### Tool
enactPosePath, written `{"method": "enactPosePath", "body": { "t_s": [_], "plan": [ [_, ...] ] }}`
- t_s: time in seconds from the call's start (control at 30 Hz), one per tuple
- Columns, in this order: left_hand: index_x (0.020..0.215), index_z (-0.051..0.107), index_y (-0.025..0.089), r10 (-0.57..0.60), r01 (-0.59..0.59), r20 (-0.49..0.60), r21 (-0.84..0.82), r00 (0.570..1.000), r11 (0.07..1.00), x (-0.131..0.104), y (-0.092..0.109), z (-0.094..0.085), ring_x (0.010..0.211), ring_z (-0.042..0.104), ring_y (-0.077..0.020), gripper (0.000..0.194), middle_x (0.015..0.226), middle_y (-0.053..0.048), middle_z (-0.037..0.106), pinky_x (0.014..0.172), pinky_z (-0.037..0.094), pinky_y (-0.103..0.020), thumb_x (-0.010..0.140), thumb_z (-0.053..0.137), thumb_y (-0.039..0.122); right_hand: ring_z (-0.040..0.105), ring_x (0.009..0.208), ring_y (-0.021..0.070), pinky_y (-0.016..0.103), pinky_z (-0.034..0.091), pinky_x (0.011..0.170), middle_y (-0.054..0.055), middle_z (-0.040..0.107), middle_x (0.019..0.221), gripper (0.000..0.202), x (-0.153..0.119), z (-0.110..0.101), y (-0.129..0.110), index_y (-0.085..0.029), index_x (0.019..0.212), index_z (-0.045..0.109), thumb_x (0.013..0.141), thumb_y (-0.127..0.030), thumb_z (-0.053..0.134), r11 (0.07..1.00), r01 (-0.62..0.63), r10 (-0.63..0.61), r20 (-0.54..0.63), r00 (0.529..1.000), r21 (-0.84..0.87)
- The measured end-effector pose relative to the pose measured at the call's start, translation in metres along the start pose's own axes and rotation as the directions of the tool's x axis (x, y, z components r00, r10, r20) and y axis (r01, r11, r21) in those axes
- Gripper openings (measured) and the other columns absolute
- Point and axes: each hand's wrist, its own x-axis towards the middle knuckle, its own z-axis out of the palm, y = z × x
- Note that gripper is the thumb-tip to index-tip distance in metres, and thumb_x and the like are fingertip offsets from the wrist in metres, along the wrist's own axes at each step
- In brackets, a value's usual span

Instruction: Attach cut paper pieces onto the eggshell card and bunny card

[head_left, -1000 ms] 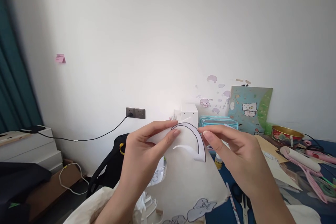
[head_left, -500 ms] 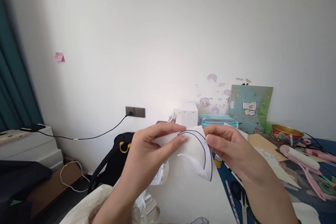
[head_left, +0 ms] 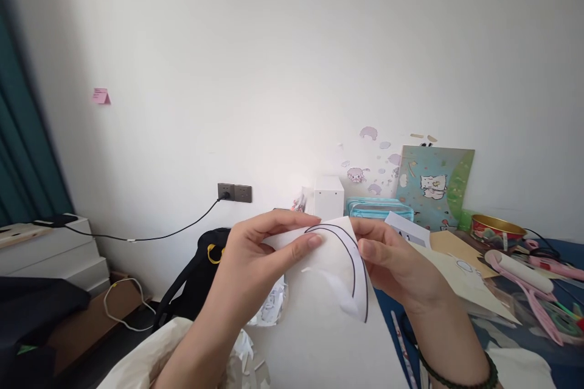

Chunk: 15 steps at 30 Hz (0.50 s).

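Observation:
A white sheet of paper (head_left: 333, 340) hangs in front of me, its upper edge between my hands. Against its top lies a curved paper cutout (head_left: 359, 282), white with black outlines, its lower end lifted a little off the sheet. My left hand (head_left: 269, 261) pinches the sheet and the cutout's left end between thumb and fingers. On the other side, my right hand (head_left: 396, 261) is closed at the upper right edge, thumb on the cutout's outer rim and fingers behind. The fingertips behind the paper are hidden.
Scissors, partly hidden by my right wrist, and a patterned pen (head_left: 402, 346) lie on the blue table. To the right are a pink-handled roller (head_left: 520, 272), a round tin (head_left: 497, 232) and papers. Crumpled white scraps (head_left: 271, 307) sit below my left hand; a black backpack (head_left: 194, 279) stands left.
My right hand has shifted slightly left and down along the cutout's edge, and its wrist now shows a dark bracelet. The cutout's lower tip sits a little lower; my left hand keeps its pinch.

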Motion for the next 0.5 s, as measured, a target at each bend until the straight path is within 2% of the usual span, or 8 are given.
{"method": "enactPosePath", "body": {
  "t_s": [0.2, 0.37, 0.5],
  "plan": [
    [0.076, 0.076, 0.035, 0.049, -0.047, -0.017, 0.075, 0.999, 0.996, 0.0006, 0.0002, -0.0013, 0.083, 0.067, -0.015, 0.008, 0.08, 0.006, 0.074, 0.075, 0.053, -0.022, 0.069, 0.078, 0.032, 0.052, 0.057, 0.0076, 0.018, 0.045, 0.057, -0.002, 0.061, 0.061, 0.016, -0.0013, -0.0054, -0.0029, -0.019, 0.068, 0.072, 0.075, -0.033, 0.074, 0.984, 0.029, -0.05, -0.112, 0.992, -0.178],
    [0.078, 0.075, 0.032, 0.073, -0.068, -0.03, 0.156, 0.997, 0.985, 0.0005, 0.0016, -0.0011, 0.08, 0.067, -0.0155, 0.008, 0.081, 0.005, 0.075, 0.071, 0.053, -0.022, 0.071, 0.077, 0.032, 0.053, 0.058, 0.0083, 0.018, 0.046, 0.057, -0.002, 0.062, 0.062, 0.014, -0.0036, -0.0076, -0.0046, -0.022, 0.07, 0.073, 0.079, -0.032, 0.071, 0.908, 0.07, -0.162, -0.192, 0.968, -0.413],
    [0.08, 0.073, 0.028, 0.107, -0.097, -0.044, 0.182, 0.993, 0.979, -0.0011, 0.0009, 0.0025, 0.081, 0.067, -0.0168, 0.008, 0.083, 0.003, 0.074, 0.06, 0.051, -0.021, 0.072, 0.075, 0.032, 0.054, 0.059, 0.0079, 0.015, 0.046, 0.055, -0.002, 0.064, 0.063, 0.015, -0.0063, -0.003, -0.0074, -0.024, 0.071, 0.074, 0.08, -0.034, 0.069, 0.85, 0.057, -0.214, -0.245, 0.946, -0.524]
  ]
}}
